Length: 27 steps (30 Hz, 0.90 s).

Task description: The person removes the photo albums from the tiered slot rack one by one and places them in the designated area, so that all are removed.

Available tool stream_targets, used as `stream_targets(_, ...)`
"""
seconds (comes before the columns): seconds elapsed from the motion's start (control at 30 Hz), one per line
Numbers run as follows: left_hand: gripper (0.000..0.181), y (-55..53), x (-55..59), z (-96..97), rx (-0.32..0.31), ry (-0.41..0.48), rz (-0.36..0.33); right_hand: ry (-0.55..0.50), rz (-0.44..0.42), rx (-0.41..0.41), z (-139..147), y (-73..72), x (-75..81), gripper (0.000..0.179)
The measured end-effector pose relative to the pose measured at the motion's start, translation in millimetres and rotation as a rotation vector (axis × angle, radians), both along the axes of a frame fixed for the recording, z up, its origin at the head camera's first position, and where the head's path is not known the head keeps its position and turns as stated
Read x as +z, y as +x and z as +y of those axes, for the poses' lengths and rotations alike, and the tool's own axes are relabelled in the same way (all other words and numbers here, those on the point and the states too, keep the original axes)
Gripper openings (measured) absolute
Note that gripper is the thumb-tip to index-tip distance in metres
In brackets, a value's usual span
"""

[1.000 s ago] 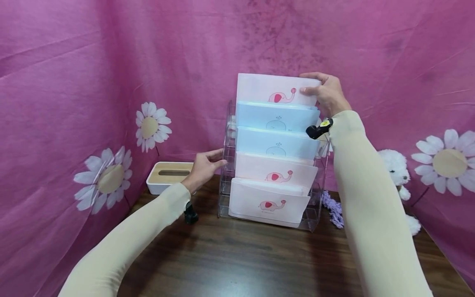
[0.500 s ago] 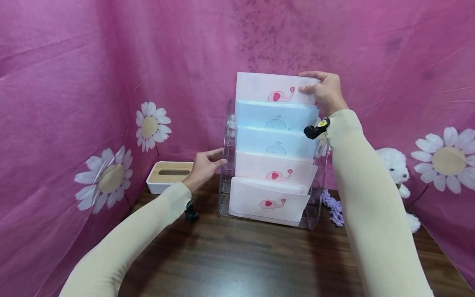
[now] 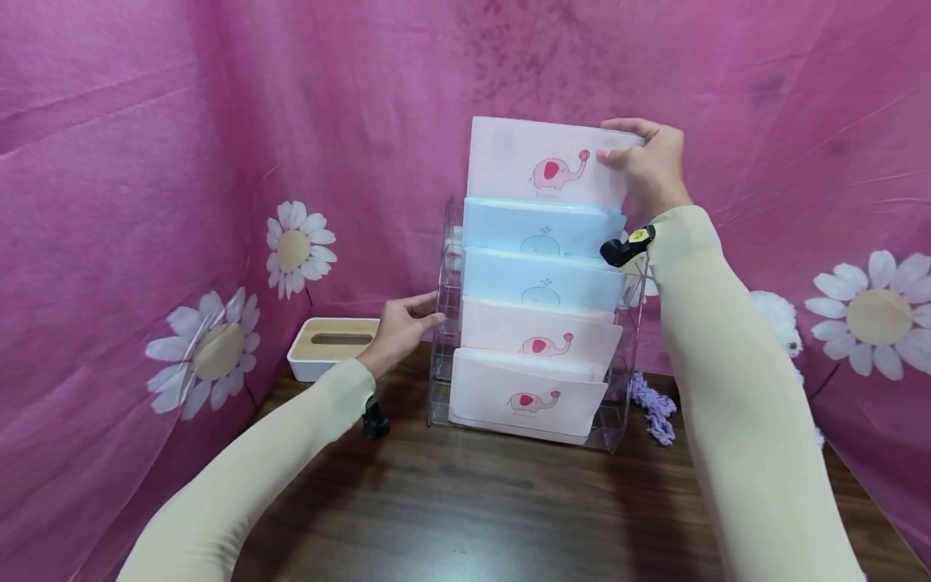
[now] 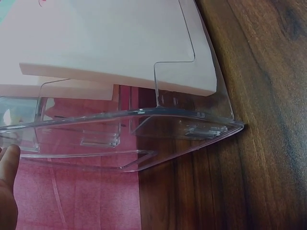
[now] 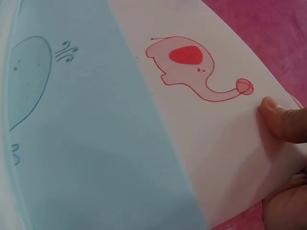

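The right hand (image 3: pixel 655 166) pinches the right edge of a pink elephant card (image 3: pixel 553 162) between thumb and fingers. The card stands upright at the far, topmost tier of a clear rack (image 3: pixel 440 364), its lower edge hidden behind blue whale cards (image 3: pixel 502 275). Pale pink elephant cards (image 3: pixel 487 398) fill the two near tiers. The left hand (image 3: pixel 398 333) has its fingers fairly straight and appears to touch the rack's left side, though the clear plastic makes contact hard to judge. On the tabletop (image 3: pixel 465 501), a wood-topped white box (image 3: pixel 323 353) sits left, a purple bundle (image 3: pixel 658 411) right.
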<state>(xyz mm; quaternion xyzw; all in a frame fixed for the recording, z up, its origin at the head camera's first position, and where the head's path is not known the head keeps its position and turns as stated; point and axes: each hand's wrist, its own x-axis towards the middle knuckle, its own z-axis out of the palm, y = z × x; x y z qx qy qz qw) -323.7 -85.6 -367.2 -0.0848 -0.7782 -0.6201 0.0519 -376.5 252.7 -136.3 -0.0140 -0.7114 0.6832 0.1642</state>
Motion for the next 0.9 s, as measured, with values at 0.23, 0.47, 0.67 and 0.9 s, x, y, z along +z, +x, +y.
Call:
stream_targets(0.23,0.048,-0.4,1.7,-0.5,0.004,-0.018,-0.001,-0.054,0.133,-0.042,-2.3,6.7,13.8,0.043)
stream_targets(0.47,0.047,-1.8,3.1,1.6,0.000,-0.025,-0.002,-0.205,0.260,-0.103,-5.4,21.1,29.8,0.042)
stream_targets(0.67,0.047,-1.3,2.3,2.2,-0.002,-0.019,0.000,-0.306,0.335,-0.121,-8.5,37.9,43.4,0.043)
stream_targets(0.9,0.047,-1.4,2.5,-0.6,0.005,-0.019,0.001,-0.395,0.389,-0.084,-17.1,55.0,49.5,0.044)
